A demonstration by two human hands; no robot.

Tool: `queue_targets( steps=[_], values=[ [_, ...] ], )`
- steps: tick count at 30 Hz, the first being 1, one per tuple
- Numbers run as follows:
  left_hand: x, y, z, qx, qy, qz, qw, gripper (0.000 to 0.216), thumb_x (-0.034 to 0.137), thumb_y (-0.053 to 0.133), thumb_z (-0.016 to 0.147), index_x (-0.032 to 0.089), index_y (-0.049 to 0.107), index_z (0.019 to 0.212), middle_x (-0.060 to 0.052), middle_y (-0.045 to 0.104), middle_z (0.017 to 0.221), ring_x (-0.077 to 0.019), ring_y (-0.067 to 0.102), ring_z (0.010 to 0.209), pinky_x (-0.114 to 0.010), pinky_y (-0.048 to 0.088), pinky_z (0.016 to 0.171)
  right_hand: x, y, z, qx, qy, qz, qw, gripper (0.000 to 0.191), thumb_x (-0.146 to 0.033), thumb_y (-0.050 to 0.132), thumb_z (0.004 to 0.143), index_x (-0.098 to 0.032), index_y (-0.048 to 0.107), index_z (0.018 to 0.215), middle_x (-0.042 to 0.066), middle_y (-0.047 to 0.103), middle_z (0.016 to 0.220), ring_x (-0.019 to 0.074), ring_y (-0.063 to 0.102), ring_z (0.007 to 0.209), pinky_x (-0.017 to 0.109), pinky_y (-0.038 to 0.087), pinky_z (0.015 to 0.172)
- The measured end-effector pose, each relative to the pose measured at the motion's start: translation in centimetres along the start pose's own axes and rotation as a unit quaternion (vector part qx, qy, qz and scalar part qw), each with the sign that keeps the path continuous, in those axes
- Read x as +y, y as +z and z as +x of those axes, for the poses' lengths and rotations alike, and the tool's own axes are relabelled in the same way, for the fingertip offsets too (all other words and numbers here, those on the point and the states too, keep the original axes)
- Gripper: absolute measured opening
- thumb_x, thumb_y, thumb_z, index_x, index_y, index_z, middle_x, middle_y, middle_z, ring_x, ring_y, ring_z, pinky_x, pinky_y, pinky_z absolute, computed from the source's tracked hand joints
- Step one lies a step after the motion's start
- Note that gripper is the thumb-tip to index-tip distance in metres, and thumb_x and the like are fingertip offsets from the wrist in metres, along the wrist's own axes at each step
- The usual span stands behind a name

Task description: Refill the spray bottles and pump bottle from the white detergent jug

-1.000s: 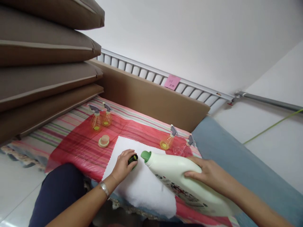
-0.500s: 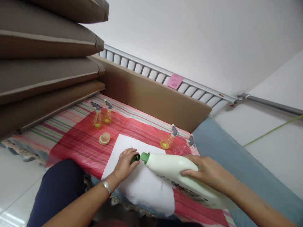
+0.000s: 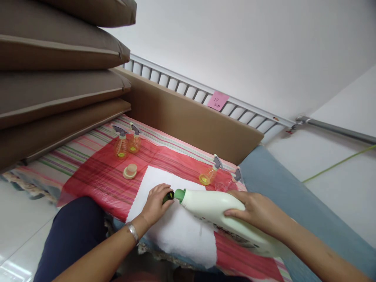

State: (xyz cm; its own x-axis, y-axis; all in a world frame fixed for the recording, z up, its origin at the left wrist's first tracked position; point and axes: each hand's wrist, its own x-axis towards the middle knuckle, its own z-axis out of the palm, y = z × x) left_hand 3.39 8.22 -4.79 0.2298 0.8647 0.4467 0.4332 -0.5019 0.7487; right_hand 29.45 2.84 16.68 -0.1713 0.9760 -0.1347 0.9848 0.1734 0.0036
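Observation:
My left hand is closed around a small dark green bottle, whose round open mouth faces right; the rest of it is hidden by my fingers. My right hand grips a large pale green detergent bottle from above. That bottle lies tilted nearly on its side, its green spout pointing left, right at the small bottle's mouth. Whether they touch I cannot tell, nor can I make out any flowing liquid. Beneath both hands lies a white cloth with a scalloped edge.
A pale round cap sits on a red plastic sheet. Two yellow spray bottles stand back left; another yellow one and a pink one lean at right. Stacked brown cushions rise at left. A brown board runs behind.
Almost nothing differs. Both hands keep the two bottles mouth to spout, and the view has shifted very slightly.

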Motion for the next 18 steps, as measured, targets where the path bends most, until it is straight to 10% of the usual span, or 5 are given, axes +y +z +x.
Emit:
queue_targets(
  steps=[18],
  values=[
    [-0.08, 0.12, -0.07, -0.008, -0.002, 0.006, 1.000, 0.028, 0.032, 0.059, 0.081, 0.025, 0.061, 0.108, -0.007, 0.061, 0.120, -0.0270, 0.049, 0.117, -0.048, 0.038, 0.097, -0.55, -0.21, 0.15, -0.006, -0.005, -0.015, 1.000, 0.034, -0.053, 0.063, 0.074, -0.031, 0.067, 0.100, 0.003, 0.072, 0.087, 0.0268, 0.065, 0.076, 0.032, 0.044, 0.063]
  ],
)
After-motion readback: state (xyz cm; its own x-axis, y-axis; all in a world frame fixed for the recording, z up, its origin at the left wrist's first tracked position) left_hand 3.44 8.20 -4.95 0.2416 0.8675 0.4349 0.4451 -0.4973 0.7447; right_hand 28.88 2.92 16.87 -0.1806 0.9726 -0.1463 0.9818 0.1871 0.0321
